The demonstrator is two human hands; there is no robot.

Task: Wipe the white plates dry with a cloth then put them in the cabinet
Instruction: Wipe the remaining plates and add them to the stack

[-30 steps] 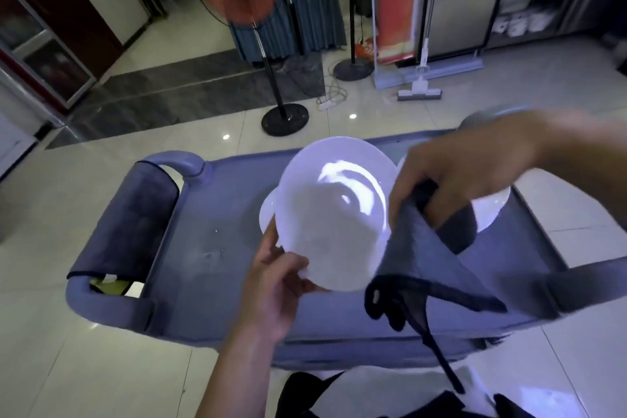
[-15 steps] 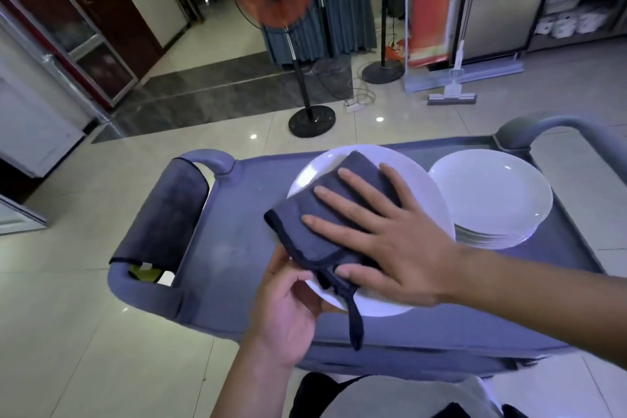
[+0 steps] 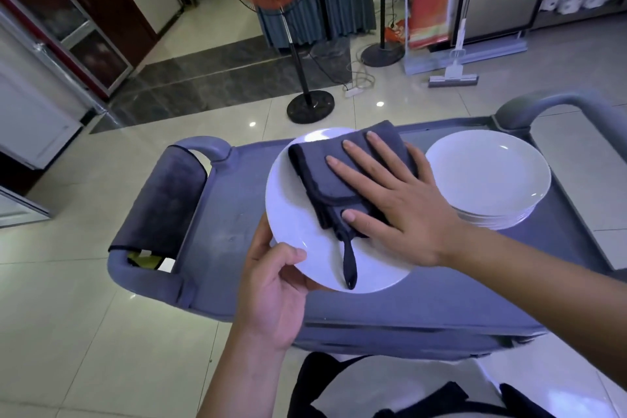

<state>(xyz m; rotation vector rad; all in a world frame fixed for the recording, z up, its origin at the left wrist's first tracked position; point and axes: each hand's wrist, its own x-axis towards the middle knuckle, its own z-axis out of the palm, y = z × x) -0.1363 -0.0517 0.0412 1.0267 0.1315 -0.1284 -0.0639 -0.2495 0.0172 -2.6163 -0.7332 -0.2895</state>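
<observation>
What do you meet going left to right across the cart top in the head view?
Dark rolled cloth on the cart's left handle → left hand gripping the white plate → grey cloth under the right hand → stack of white plates.

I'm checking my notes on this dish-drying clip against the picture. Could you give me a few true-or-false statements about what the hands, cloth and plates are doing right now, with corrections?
1. The left hand grips the near rim of the white plate. True.
2. The right hand lies flat on the grey cloth, fingers straight. True.
3. The cloth lies on the stack of plates. False: it lies on the held plate; the stack is bare, to the right.
4. The stack of plates stands on the floor. False: it stands on the grey cart.
5. A dark cloth hangs over the cart's left handle. True.
</observation>
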